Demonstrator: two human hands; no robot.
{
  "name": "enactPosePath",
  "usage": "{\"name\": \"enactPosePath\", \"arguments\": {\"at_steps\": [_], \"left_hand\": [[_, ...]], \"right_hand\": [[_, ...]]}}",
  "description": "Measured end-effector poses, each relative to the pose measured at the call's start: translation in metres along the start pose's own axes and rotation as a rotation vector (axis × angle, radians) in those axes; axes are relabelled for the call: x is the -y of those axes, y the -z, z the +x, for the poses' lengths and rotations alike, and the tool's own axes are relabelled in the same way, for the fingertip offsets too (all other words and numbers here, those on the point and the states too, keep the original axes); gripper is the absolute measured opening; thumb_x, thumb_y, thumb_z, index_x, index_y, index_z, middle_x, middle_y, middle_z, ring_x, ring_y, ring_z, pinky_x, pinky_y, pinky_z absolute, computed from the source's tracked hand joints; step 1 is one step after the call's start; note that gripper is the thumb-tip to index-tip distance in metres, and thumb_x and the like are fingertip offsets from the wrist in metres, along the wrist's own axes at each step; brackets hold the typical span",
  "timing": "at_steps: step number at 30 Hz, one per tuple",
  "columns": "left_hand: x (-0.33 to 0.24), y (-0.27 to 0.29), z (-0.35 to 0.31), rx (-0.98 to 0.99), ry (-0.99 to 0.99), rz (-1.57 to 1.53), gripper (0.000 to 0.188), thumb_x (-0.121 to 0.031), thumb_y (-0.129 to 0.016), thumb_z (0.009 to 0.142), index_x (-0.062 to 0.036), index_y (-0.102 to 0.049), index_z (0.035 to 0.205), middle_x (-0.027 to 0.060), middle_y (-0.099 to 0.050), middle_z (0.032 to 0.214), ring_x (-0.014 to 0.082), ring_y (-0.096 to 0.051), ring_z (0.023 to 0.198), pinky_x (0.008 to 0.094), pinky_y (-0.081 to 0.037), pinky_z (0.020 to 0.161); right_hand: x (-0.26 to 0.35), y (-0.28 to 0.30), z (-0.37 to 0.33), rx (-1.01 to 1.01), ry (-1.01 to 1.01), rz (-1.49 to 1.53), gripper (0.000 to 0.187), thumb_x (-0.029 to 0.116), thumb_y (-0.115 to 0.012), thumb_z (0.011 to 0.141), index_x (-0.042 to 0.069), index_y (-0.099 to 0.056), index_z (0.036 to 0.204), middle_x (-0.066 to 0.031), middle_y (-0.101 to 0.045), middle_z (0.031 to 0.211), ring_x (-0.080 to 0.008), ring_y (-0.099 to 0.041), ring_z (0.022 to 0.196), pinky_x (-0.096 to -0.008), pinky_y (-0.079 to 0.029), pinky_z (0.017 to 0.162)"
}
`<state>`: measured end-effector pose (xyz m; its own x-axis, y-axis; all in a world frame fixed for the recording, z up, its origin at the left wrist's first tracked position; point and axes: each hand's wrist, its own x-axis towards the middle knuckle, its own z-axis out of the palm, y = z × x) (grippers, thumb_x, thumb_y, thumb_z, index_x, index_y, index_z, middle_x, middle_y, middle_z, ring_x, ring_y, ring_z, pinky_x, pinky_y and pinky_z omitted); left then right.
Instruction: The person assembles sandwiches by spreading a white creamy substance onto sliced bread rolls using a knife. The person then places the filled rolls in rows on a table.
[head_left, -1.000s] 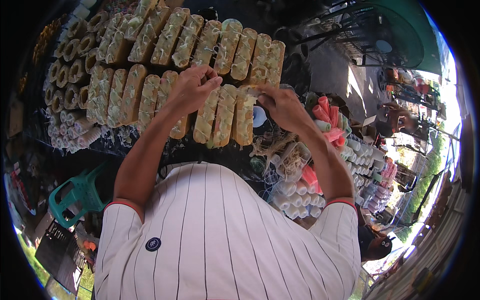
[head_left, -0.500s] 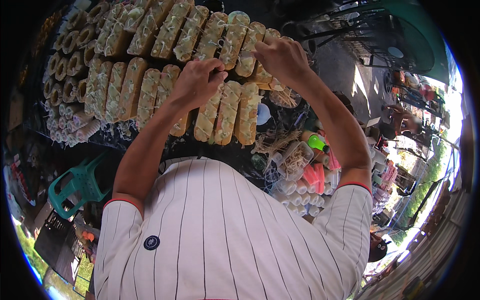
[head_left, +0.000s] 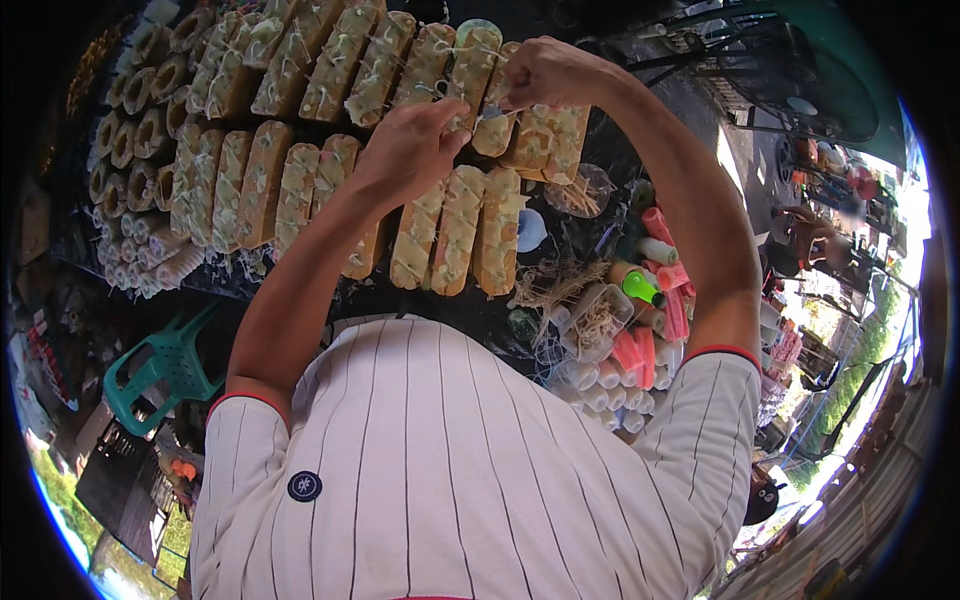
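Two bare hands are working over long tan blocks [head_left: 455, 230] streaked with pale drips, which are sitting in rows on a dark surface [head_left: 570, 247]. The left hand [head_left: 410, 150] is pinching its fingers between the near and far rows; the right hand [head_left: 555, 72] is pinching farther right, over the far row. Whether either is gripping a thin strand, I cannot tell. The blocks are crowding together, so a bumping knuckle could be tipping one. A round badge [head_left: 304, 486] is showing no readable writing.
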<state>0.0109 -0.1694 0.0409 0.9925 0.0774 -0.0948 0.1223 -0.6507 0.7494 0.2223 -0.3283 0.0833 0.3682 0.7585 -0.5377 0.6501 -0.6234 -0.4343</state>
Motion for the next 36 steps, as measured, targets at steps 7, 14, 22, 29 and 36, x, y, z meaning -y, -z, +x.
{"name": "enactPosePath", "arguments": {"at_steps": [7, 14, 22, 29, 36], "left_hand": [[0.005, -0.011, 0.034, 0.095, -0.262, 0.274, 0.020, -0.007, -0.068, 0.095, -0.0040, -0.075, 0.114, 0.0173, -0.075, 0.103, 0.0372, -0.073, 0.102, 0.0506, -0.058, 0.088], [-0.018, 0.006, 0.058, 0.314, -0.371, 0.506, 0.009, -0.007, -0.071, 0.091, -0.0002, -0.071, 0.097, 0.0177, -0.072, 0.095, 0.0381, -0.072, 0.099, 0.0518, -0.057, 0.085], [-0.017, 0.008, 0.092, 0.531, -0.375, 0.654, 0.011, -0.012, -0.067, 0.090, -0.0030, -0.064, 0.096, 0.0177, -0.067, 0.092, 0.0389, -0.068, 0.098, 0.0506, -0.054, 0.084], [-0.026, 0.028, 0.067, 0.570, -0.336, 0.411, 0.004, -0.003, -0.064, 0.095, -0.0018, -0.062, 0.097, 0.0165, -0.067, 0.096, 0.0381, -0.067, 0.099, 0.0493, -0.051, 0.086], [0.018, 0.034, 0.031, 0.159, -0.270, 0.209, 0.010, -0.005, -0.068, 0.096, -0.0009, -0.061, 0.102, 0.0161, -0.069, 0.098, 0.0395, -0.069, 0.094, 0.0491, -0.052, 0.081]], "right_hand": [[-0.017, -0.023, -0.058, -0.390, 0.161, -0.241, 0.034, 0.035, -0.080, 0.095, 0.002, -0.073, 0.090, -0.0099, -0.070, 0.090, -0.0316, -0.071, 0.090, -0.0456, -0.056, 0.078], [-0.031, -0.074, -0.122, -0.591, -0.076, 0.227, 0.030, 0.029, -0.083, 0.094, 0.000, -0.076, 0.094, -0.0115, -0.068, 0.087, -0.0259, -0.066, 0.076, -0.0415, -0.051, 0.071], [-0.017, -0.112, -0.124, -0.651, -0.135, 0.432, 0.032, 0.031, -0.084, 0.094, 0.000, -0.078, 0.098, -0.0111, -0.069, 0.088, -0.0237, -0.063, 0.074, -0.0404, -0.049, 0.069], [-0.005, -0.119, -0.125, -0.750, -0.137, 0.357, 0.029, 0.029, -0.081, 0.095, 0.001, -0.078, 0.097, -0.0136, -0.071, 0.092, -0.0304, -0.070, 0.079, -0.0430, -0.052, 0.072], [0.007, -0.091, -0.085, -0.764, 0.028, -0.081, 0.030, 0.033, -0.078, 0.097, 0.004, -0.077, 0.093, -0.0112, -0.069, 0.089, -0.0318, -0.072, 0.079, -0.0436, -0.057, 0.072]]}}
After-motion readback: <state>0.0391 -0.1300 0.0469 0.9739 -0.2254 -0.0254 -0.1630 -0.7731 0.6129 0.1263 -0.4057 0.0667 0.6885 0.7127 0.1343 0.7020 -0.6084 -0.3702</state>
